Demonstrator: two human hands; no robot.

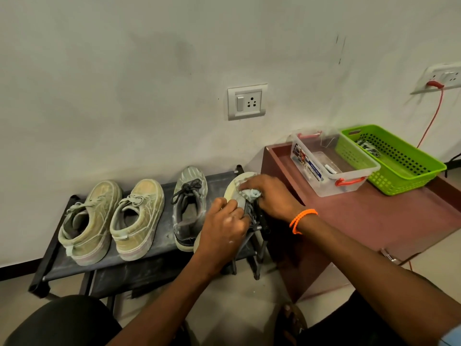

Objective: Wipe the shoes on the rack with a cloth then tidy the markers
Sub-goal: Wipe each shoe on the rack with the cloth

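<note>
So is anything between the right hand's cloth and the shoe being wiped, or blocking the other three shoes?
Nothing visible. The right hand presses the cloth straight onto the tilted shoe, which the left hand grips. The grey shoe and the two tan shoes sit uncovered on the rack.

Clear box [334,168] label reads "MULTI BOX".

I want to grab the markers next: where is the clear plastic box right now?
In the head view, the clear box sits at the right on the reddish table, touching the green basket on its right, near the wall.
</note>
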